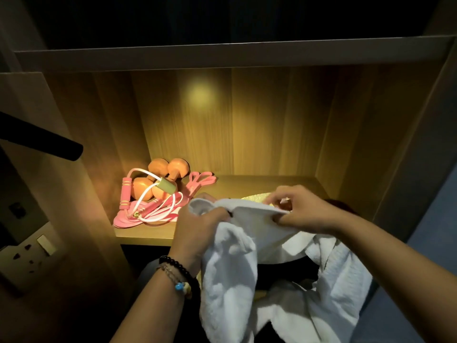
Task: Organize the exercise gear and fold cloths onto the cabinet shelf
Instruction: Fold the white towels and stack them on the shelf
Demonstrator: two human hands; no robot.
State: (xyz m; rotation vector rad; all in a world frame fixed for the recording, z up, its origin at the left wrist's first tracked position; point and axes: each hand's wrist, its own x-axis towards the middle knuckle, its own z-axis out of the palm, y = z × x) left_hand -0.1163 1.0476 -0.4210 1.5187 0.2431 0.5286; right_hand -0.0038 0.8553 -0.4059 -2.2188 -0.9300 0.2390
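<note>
Head view: left hand [197, 226] and right hand [300, 209] pinch a white terry cloth [247, 256] near the wooden cabinet shelf [247, 184], mid-fold; orange dumbbells [160, 177] sit far left. Next, likely matching edges.

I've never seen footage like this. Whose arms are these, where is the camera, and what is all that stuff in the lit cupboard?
There is no machine here. A person wears a camera on the head, looking forward and down, so you see their own arms. The left hand, with bracelets on the wrist, and the right hand both grip a white towel, holding its top edge up in front of the cabinet shelf. On the shelf's left side lie orange dumbbells, a pink skipping rope and a pink resistance band. More white cloth hangs below the hands.
</note>
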